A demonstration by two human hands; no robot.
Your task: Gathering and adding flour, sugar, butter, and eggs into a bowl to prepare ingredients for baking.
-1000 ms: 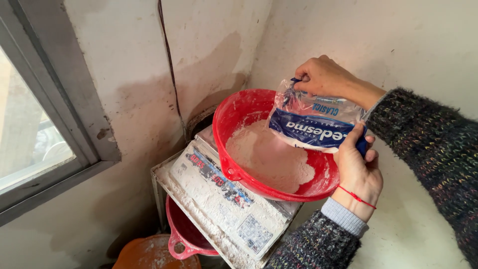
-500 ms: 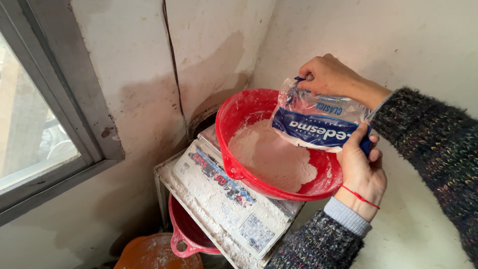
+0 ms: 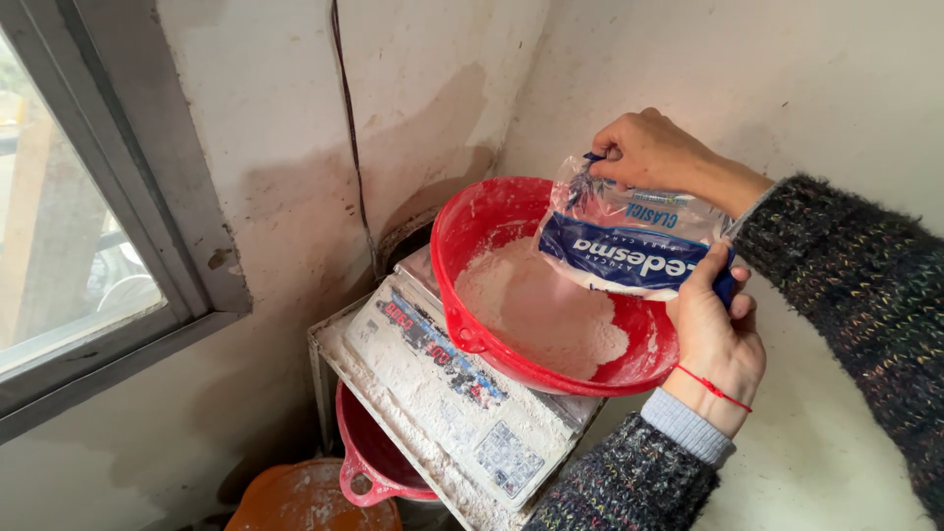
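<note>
above the round red plastic bowl [image 3: 492, 221], at its 2 o'clock rim, both hands gripped a blue-and-clear plastic bag [image 3: 629, 251]: right hand [image 3: 654, 152] pinching its top, left hand [image 3: 716, 339] underneath. white powder [image 3: 536, 310] already lay inside; some remained bagged.

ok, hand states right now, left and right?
Left hand: closed on the bottom end of the plastic bag, over the red bowl.
Right hand: closed, pinching the bag's top.

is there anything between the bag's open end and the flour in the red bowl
Nothing visible. The plastic bag, held by the right hand at its top and the left hand beneath, tilts over the red bowl, with only open air down to the white powder inside.
</note>
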